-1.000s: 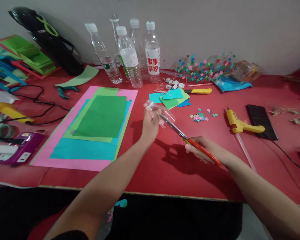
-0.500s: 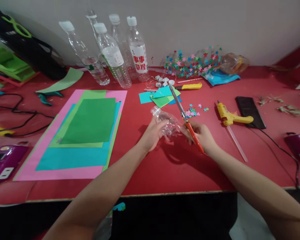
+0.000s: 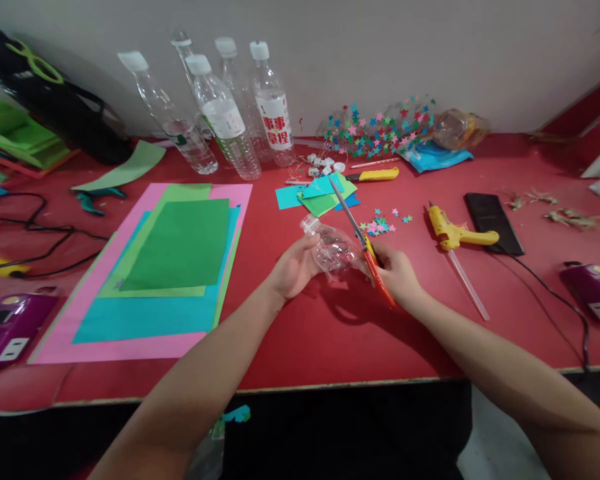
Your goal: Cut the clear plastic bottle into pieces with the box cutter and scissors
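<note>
Clear, glossy plastic on the cut bottle piece, shiny metal scissor blades, matt paper sheets, smooth red tabletop.

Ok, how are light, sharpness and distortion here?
Head view: dim, soft light, with a dark shadow on the red tabletop below the clear plastic bottle piece, whose edges are hard to trace among small highlights. Head view, left side: the black flask and white-capped clear bottles lean outward, likely lens distortion; fine detail looks soft.

Craft workspace: red table with glue gun, coloured paper.
</note>
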